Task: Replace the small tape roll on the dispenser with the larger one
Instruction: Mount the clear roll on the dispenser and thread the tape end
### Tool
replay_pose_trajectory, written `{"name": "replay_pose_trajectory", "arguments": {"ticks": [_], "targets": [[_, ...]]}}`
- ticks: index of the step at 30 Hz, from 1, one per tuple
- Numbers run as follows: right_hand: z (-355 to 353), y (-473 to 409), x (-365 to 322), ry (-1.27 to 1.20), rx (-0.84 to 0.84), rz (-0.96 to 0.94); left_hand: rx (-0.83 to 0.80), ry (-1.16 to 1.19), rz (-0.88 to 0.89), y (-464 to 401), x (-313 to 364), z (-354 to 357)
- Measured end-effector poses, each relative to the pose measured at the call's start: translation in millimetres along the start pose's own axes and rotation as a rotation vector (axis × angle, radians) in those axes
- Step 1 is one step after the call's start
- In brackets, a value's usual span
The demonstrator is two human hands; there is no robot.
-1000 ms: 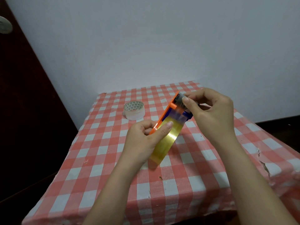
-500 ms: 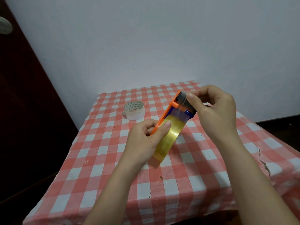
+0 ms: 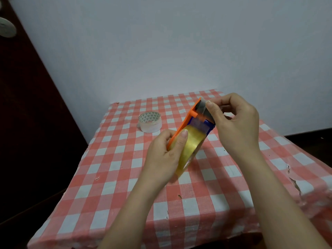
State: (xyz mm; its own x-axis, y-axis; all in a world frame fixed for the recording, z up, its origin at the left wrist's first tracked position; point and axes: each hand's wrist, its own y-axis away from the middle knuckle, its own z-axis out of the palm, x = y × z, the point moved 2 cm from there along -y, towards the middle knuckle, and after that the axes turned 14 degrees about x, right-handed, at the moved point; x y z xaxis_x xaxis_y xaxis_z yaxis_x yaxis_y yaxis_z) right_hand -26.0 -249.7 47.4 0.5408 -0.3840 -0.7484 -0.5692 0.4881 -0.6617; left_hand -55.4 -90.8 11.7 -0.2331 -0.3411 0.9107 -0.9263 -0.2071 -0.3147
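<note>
Over the last second my right hand (image 3: 237,123) has drawn the tape end up toward the blade end of the dispenser (image 3: 193,121) and the whole thing has tipped up slightly — threading looks nearly done. My left hand (image 3: 165,155) clamps the big yellow roll (image 3: 188,151), centre frame above the worktop (image 3: 125,177). The small roll (image 3: 150,122) sits upper left. My right fingers hide the cutter, and I can't tell whether the tape has caught.

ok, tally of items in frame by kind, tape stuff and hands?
Tape rolls: 2, yellow roll on the dispenser, white roll on the table
Dispensers: 1, orange dispenser
Hands: 2, left hand, right hand
Total: 5
</note>
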Motion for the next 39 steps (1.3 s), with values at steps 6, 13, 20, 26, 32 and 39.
{"name": "replay_pose_trajectory", "arguments": {"ticks": [6,13,20,26,32,39], "targets": [[1.9,2.5,0.0,0.008,0.004,-0.020,-0.003,0.013,-0.062,2.0,4.7,1.4],[5.0,4.5,-2.4,-0.016,0.008,-0.041,0.068,-0.116,0.070,1.6,7.9,-3.3],[5.6,6.0,-8.9,-0.052,0.019,-0.059,0.122,-0.209,0.190,3.9,9.3,-2.6],[6.8,7.9,-7.8,-0.072,0.007,-0.030,0.137,-0.240,0.216,2.4,5.4,-1.8],[7.5,8.6,-2.4,-0.041,0.006,-0.021,0.140,-0.257,0.207,1.9,3.3,-0.3],[8.1,8.7,-0.5,-0.015,0.022,-0.014,0.112,-0.208,0.179,1.5,4.6,-2.5]]}}
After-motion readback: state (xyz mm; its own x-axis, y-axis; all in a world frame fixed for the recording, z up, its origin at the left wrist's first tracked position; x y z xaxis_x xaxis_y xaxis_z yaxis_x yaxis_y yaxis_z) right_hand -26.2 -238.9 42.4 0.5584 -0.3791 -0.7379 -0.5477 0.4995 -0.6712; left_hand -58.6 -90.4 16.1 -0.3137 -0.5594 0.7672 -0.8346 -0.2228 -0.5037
